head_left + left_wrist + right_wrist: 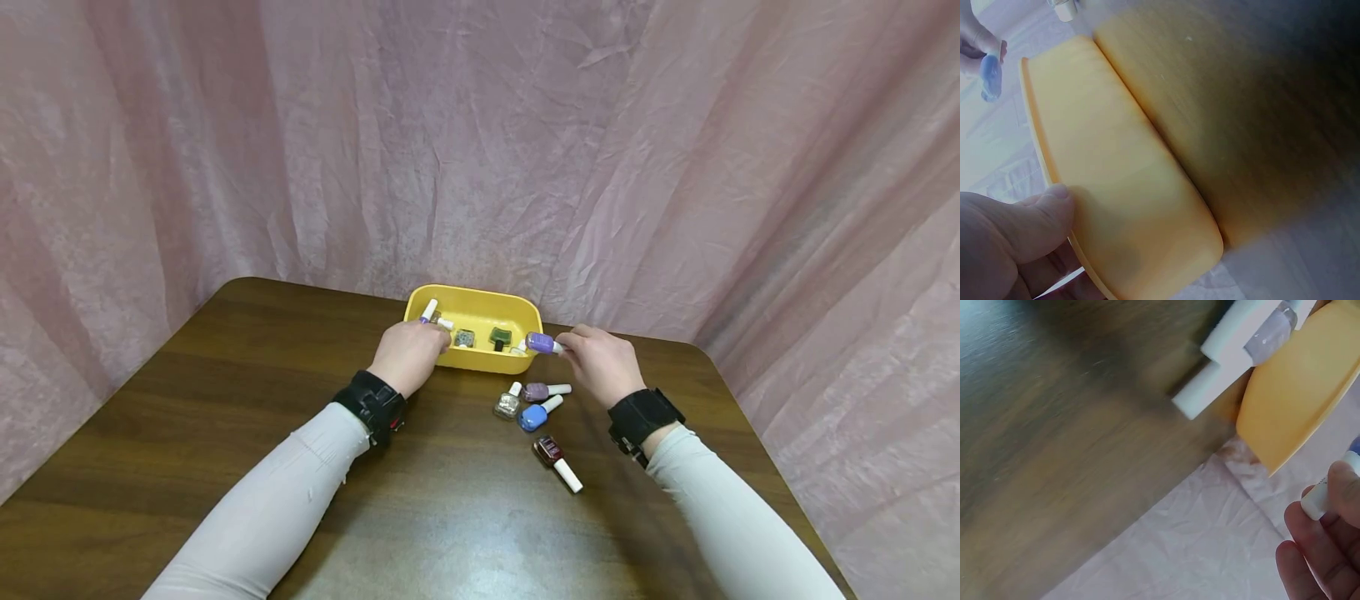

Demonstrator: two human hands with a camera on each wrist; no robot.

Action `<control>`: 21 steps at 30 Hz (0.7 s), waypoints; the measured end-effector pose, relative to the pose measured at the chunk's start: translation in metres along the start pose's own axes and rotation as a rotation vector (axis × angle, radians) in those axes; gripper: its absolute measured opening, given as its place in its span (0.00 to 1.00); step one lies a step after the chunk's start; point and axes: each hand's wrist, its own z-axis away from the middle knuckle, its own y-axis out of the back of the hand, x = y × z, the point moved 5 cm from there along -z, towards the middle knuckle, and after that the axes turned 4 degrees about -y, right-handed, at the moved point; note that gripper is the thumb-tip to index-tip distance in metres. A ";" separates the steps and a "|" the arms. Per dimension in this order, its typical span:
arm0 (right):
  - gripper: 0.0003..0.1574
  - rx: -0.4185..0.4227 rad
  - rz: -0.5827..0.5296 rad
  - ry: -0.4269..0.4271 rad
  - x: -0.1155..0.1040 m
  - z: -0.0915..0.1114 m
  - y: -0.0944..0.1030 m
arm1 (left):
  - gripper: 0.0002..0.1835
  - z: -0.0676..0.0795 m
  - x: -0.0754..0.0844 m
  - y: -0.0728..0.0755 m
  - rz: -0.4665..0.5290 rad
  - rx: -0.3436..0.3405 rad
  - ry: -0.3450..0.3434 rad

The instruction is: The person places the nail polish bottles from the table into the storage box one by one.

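At the near left corner of a yellow plastic bin [480, 362], my left hand [409, 355] grips the rim, its thumb on the outer wall in the left wrist view. My right hand [602, 362] pinches a purple nail polish bottle [540, 342] by its white cap [1317, 499], held at the bin's right end. Inside the bin lie several nail polish bottles, among them a green one [500, 335] and a glittery one [464, 338]; my left hand partly hides those at the left.
In front of the bin, a silver glitter bottle [507, 403], a mauve bottle [536, 392] and a blue bottle [533, 417] lie close together on the brown table [420, 508]. Nearer lies a dark red bottle [548, 450]. A pink curtain [480, 150] hangs behind the table.
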 end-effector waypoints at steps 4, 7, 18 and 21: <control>0.09 -0.011 0.008 0.005 -0.007 -0.007 -0.003 | 0.05 0.000 0.000 -0.001 0.002 -0.001 -0.003; 0.09 -0.024 0.012 0.014 -0.013 -0.012 -0.003 | 0.06 0.001 -0.001 -0.001 0.001 -0.003 -0.005; 0.05 -0.077 0.059 0.030 -0.034 -0.035 -0.010 | 0.06 0.000 -0.001 0.002 0.010 0.005 -0.005; 0.04 -0.093 0.067 0.031 -0.038 -0.039 -0.015 | 0.06 0.000 -0.001 0.002 0.008 -0.002 -0.007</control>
